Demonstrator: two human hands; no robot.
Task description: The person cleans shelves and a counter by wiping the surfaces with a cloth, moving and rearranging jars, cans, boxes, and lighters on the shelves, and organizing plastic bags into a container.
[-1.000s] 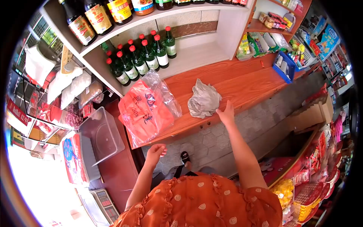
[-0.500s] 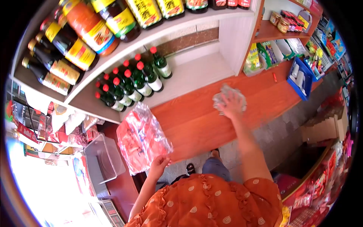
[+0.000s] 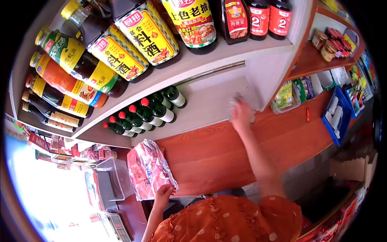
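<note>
My right hand presses a crumpled greyish cloth against the bare lower shelf board, by the front edge where it meets the reddish wooden counter. Motion blurs its fingers a little. My left hand is low at the counter's left end, its fingers curled. It is at the near corner of a red package in clear plastic wrap; whether the fingertips grip the wrap I cannot tell. Several green bottles with red caps stand on the lower shelf, left of the cloth.
Sauce bottles line the upper shelf. On the counter's right lie a blue tray with white rolls, a small red object and a plastic tub of packets. A clear bin and a scale sit at left.
My right hand has moved the cloth from the counter up and back onto the lower shelf board. The view has shifted nearer the shelves. My left hand stays by the wrapped package.
</note>
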